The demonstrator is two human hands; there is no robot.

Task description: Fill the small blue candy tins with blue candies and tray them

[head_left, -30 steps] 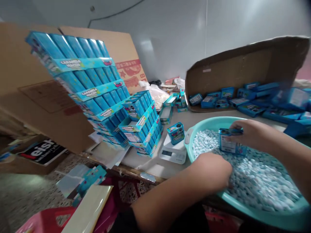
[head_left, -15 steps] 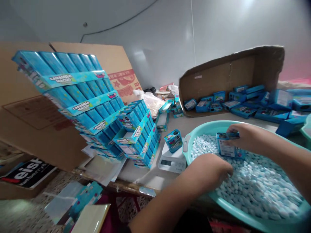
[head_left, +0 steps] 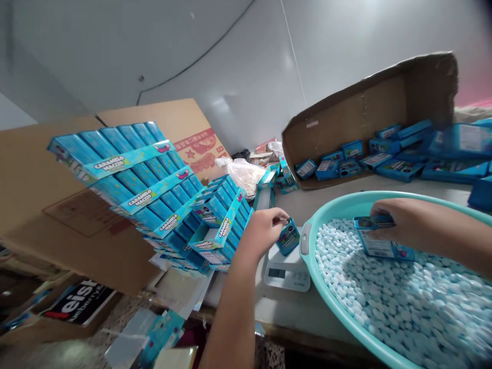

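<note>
My left hand (head_left: 269, 225) is closed on the upper edge of a small blue candy tin (head_left: 288, 239), which stands slightly tilted on the white digital scale (head_left: 287, 275). The scale's display is too small to read. My right hand (head_left: 388, 218) grips a second blue tin (head_left: 378, 245) with its printed back turned towards me. That tin rests among the pale blue and white candies (head_left: 403, 302) in a large turquoise tub (head_left: 357, 335). My right fingertips are partly hidden behind it.
Stacked display trays (head_left: 142, 200) of blue tins rise at the left before a large cardboard box (head_left: 42, 169). Another cardboard box (head_left: 346, 115) lies on its side at the back right, with loose blue tins (head_left: 402, 168). A plastic bag (head_left: 246, 174) lies behind the stacks.
My left hand has moved from over the tub, left to the tin on the scale, and grasps its top. My right hand still holds its tin in the candies. The view has shifted.
</note>
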